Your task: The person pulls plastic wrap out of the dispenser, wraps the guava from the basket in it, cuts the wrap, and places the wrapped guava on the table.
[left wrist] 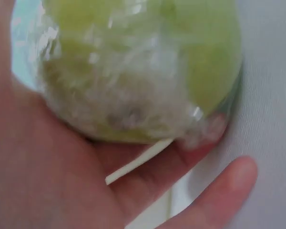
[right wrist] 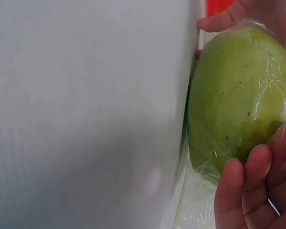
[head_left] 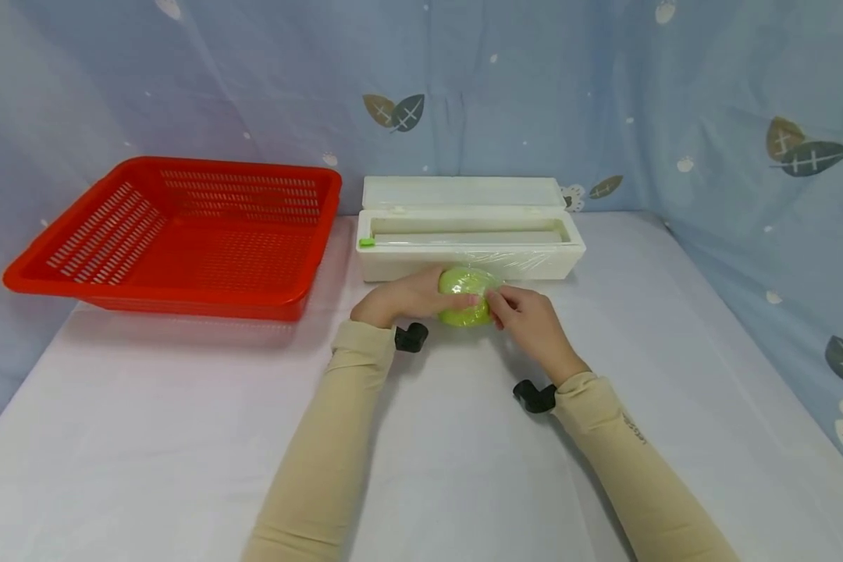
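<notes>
A pale green oval fruit [head_left: 464, 318], covered in clear plastic wrap [right wrist: 276, 90], is between both hands in front of the white box. My left hand [head_left: 412, 297] holds its left end, the thumb across the near side and other fingers beneath. At the right end, my right hand [head_left: 531, 322] pinches the wrap with thumb and fingertips against the fruit. Bunched, wrinkled wrap gathers on the end of the fruit [left wrist: 133, 81] seen in the left wrist view. Dark specks mark its skin in the right wrist view.
A white cling film dispenser box [head_left: 471, 264] stands behind the hands with its lid [head_left: 464, 192] raised, a film roll [head_left: 467, 238] inside and a green slider [head_left: 367, 243] at its left. A red slatted basket [head_left: 298, 300] stands at the left on the white table [head_left: 147, 437].
</notes>
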A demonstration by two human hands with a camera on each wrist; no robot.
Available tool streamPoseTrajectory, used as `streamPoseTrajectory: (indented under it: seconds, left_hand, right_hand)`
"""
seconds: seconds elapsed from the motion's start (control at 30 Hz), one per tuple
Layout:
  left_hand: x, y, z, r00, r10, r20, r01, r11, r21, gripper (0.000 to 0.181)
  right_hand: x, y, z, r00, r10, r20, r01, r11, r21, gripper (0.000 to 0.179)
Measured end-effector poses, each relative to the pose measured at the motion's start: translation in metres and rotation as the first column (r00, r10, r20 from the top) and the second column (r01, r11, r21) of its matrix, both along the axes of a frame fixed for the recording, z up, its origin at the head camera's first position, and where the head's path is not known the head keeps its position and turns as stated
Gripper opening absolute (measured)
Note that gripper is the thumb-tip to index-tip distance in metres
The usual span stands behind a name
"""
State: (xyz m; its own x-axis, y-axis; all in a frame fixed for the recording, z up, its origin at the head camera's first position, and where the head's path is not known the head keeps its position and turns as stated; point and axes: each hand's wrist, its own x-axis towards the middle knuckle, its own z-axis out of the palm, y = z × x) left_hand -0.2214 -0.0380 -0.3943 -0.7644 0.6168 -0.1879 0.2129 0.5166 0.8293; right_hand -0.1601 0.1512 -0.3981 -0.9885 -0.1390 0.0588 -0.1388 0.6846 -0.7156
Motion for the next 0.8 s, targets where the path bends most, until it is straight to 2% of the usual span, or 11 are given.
streamPoseTrajectory:
  seconds: [0.13,0.23,0.37,0.5,0.67,0.8]
  left_hand:
    - [0.000,0.001,0.001,0.996,0.075,-0.039,-0.078,0.993,-0.087,0.072]
    - [-0.001,0.002,0.000,0.993,0.102,-0.052,-0.106,0.990,-0.091,0.075]
    - [-0.001,0.004,-0.001,0.996,0.089,-0.028,-0.090,0.996,-0.016,0.066]
    - [-0.003,0.007,-0.002,0.998,0.065,-0.020,-0.065,0.998,0.019,0.061]
    - [-0.004,0.006,-0.002,0.998,0.068,-0.007,-0.068,0.998,0.015,0.059]
    - [-0.003,0.002,-0.001,0.996,0.082,0.037,-0.081,0.997,-0.020,0.057]
  right_hand:
    - [0.000,-0.001,-0.002,1.000,0.006,-0.001,-0.006,1.000,0.005,0.045]
    - [-0.002,0.001,-0.003,1.000,0.022,0.017,-0.021,1.000,-0.015,0.047]
    - [-0.006,0.009,-0.001,0.996,0.052,0.074,-0.049,0.998,-0.040,0.047]
    - [-0.010,0.018,0.002,0.988,0.087,0.125,-0.084,0.996,-0.032,0.048]
    - [-0.014,0.022,0.000,0.982,0.121,0.145,-0.113,0.992,-0.060,0.050]
    - [-0.016,0.022,-0.004,0.976,0.113,0.184,-0.105,0.993,-0.056,0.051]
